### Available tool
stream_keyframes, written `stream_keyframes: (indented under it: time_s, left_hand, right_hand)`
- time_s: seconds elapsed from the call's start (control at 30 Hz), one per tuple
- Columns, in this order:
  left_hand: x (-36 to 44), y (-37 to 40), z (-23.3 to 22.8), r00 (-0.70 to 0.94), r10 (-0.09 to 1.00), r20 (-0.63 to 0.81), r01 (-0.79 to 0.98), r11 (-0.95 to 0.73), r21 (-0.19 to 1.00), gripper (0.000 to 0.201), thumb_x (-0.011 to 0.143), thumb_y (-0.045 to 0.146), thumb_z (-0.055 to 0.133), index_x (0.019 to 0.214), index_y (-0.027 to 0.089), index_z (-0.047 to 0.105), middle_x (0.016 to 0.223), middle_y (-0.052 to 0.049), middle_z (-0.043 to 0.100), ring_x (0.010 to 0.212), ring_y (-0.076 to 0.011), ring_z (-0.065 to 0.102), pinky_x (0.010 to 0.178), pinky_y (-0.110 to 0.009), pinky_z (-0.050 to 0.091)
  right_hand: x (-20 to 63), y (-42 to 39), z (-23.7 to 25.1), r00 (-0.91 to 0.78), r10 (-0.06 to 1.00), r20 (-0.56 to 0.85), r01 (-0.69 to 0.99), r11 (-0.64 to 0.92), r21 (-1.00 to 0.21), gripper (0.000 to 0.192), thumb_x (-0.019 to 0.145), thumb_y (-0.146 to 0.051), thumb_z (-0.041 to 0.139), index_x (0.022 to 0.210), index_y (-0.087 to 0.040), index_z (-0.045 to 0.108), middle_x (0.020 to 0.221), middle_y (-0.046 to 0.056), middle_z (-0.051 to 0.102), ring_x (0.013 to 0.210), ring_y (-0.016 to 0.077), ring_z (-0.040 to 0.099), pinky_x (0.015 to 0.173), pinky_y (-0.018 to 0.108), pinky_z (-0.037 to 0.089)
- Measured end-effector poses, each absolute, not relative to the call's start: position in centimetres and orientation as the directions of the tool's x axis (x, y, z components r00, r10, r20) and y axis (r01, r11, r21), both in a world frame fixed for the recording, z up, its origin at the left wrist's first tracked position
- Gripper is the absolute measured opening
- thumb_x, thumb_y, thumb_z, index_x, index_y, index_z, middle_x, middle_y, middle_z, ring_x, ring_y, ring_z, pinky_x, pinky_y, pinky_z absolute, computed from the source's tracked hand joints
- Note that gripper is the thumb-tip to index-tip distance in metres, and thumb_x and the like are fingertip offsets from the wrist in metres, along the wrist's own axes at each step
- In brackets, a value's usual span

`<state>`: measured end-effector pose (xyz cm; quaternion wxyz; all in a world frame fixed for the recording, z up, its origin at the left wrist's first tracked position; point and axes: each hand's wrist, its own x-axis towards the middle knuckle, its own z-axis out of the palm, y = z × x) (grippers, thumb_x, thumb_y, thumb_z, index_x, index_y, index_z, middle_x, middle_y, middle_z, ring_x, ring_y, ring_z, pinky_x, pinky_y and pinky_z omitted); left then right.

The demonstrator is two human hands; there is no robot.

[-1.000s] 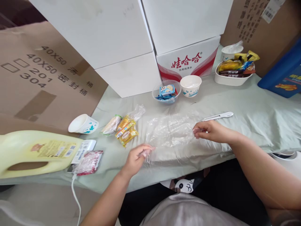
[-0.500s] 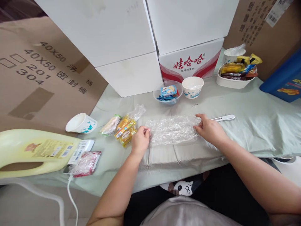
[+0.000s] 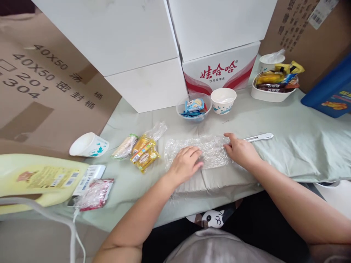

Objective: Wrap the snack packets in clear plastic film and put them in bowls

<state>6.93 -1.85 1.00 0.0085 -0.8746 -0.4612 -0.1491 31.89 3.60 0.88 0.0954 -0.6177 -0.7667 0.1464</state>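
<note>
A crinkled sheet of clear plastic film (image 3: 211, 146) lies spread on the cloth in front of me. My left hand (image 3: 187, 162) rests palm down on its left half, fingers stretched out and holding nothing. At the film's right edge, my right hand (image 3: 241, 150) has its thumb and curled fingers closed on the film, while the index finger sticks out. Beside that hand lies a white utility knife (image 3: 259, 137), partly hidden by it. Left of the film are yellow-wrapped snacks (image 3: 144, 153) in a clear bag and another wrapped snack (image 3: 124, 147).
A clear bowl (image 3: 178, 109) of blue packets and a paper cup (image 3: 223, 102) stand behind. A white tub (image 3: 271, 95) of snacks is back right, near a blue container (image 3: 329, 91). At left are a tipped paper cup (image 3: 89, 145), a yellow jug (image 3: 41, 182) and a red wrapped packet (image 3: 95, 195).
My left hand has let go of the film's left edge and moved right, flattening onto the film. My right hand stays at the right edge. The view has shifted slightly.
</note>
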Motion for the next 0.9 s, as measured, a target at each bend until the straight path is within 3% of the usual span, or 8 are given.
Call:
stream_keyframes:
  time_s: [0.07, 0.17, 0.27, 0.4, 0.53, 0.63, 0.8, 0.9]
  left_hand:
    - [7.3, -1.2, 0.0, 0.568, 0.816, 0.108, 0.802, -0.578, 0.151, 0.046, 0.092, 0.038, 0.057, 0.135, 0.023, 0.052, 0.146, -0.011, 0.049, 0.137, -0.0308, 0.042, 0.111, -0.054, 0.034]
    - [7.2, -0.9, -0.9, 0.538, 0.843, 0.018, 0.829, -0.533, 0.17, 0.055, 0.093, 0.043, 0.053, 0.144, 0.025, 0.042, 0.157, -0.01, 0.034, 0.147, -0.0314, 0.024, 0.117, -0.06, 0.019]
    - [7.1, -1.1, -1.1, 0.536, 0.844, 0.005, 0.83, -0.527, 0.183, 0.055, 0.095, 0.044, 0.05, 0.145, 0.024, 0.041, 0.157, -0.01, 0.033, 0.148, -0.0305, 0.022, 0.117, -0.06, 0.017]
    - [6.9, -1.0, -1.1, 0.534, 0.845, 0.035, 0.825, -0.53, 0.195, 0.056, 0.093, 0.045, 0.053, 0.144, 0.024, 0.042, 0.157, -0.012, 0.032, 0.147, -0.0313, 0.024, 0.116, -0.06, 0.02]
    - [6.1, -1.4, -0.4, 0.452, 0.852, 0.265, 0.838, -0.507, 0.201, 0.052, 0.092, 0.044, 0.053, 0.137, 0.018, 0.049, 0.149, -0.017, 0.042, 0.141, -0.034, 0.034, 0.114, -0.058, 0.027]
    - [5.0, -2.9, 0.7, 0.387, 0.816, 0.429, 0.84, -0.504, 0.201, 0.038, 0.091, 0.04, 0.054, 0.12, 0.017, 0.06, 0.122, -0.015, 0.061, 0.122, -0.0303, 0.053, 0.105, -0.051, 0.041]
    - [2.3, -6.0, 1.0, 0.444, 0.846, 0.295, 0.832, -0.512, 0.216, 0.029, 0.081, 0.035, 0.068, 0.105, 0.018, 0.063, 0.108, -0.011, 0.065, 0.109, -0.0279, 0.059, 0.096, -0.046, 0.051]
    - [0.9, -7.0, 0.2, 0.459, 0.841, 0.288, 0.806, -0.53, 0.265, 0.017, 0.084, 0.023, 0.062, 0.1, 0.019, 0.063, 0.114, -0.011, 0.066, 0.116, -0.0264, 0.059, 0.1, -0.045, 0.05]
  right_hand:
    - [32.7, 4.1, 1.1, -0.161, 0.986, 0.037, 0.905, 0.162, -0.394, 0.043, 0.092, -0.023, 0.046, 0.134, -0.014, 0.047, 0.098, 0.009, 0.073, 0.09, 0.0275, 0.068, 0.075, 0.036, 0.047]
    - [34.2, 4.6, 1.5, -0.037, 0.968, 0.248, 0.88, 0.149, -0.451, 0.039, 0.09, -0.023, 0.047, 0.127, -0.015, 0.054, 0.113, 0.013, 0.067, 0.091, 0.0264, 0.067, 0.077, 0.038, 0.05]
    - [34.4, 4.1, 1.2, -0.198, 0.885, 0.422, 0.815, 0.388, -0.431, 0.034, 0.093, -0.029, 0.046, 0.122, -0.018, 0.059, 0.122, 0.014, 0.062, 0.107, 0.0272, 0.062, 0.089, 0.041, 0.05]
    - [32.6, 3.0, -0.4, -0.705, 0.661, 0.256, 0.588, 0.747, -0.31, 0.054, 0.09, -0.049, 0.055, 0.135, -0.018, 0.054, 0.143, 0.015, 0.051, 0.137, 0.033, 0.04, 0.11, 0.052, 0.036]
    - [32.6, 3.0, -0.8, -0.767, 0.631, 0.119, 0.581, 0.761, -0.29, 0.076, 0.082, -0.054, 0.066, 0.141, -0.011, 0.048, 0.152, 0.019, 0.038, 0.143, 0.0369, 0.028, 0.114, 0.054, 0.03]
    - [34.2, 3.5, 0.4, -0.758, 0.627, 0.177, 0.561, 0.766, -0.314, 0.057, 0.08, -0.04, 0.072, 0.13, -0.015, 0.059, 0.145, 0.016, 0.048, 0.136, 0.0332, 0.04, 0.109, 0.048, 0.037]
    - [35.7, 3.6, 1.9, -0.779, 0.609, 0.149, 0.533, 0.769, -0.353, 0.006, 0.081, -0.02, 0.065, 0.082, -0.019, 0.071, 0.105, 0.01, 0.068, 0.103, 0.0264, 0.058, 0.092, 0.041, 0.047]
    - [35.6, 3.2, 2.2, -0.803, 0.584, 0.117, 0.506, 0.772, -0.384, 0.015, 0.082, -0.012, 0.057, 0.071, -0.019, 0.066, 0.09, 0.007, 0.068, 0.095, 0.0235, 0.059, 0.087, 0.037, 0.046]
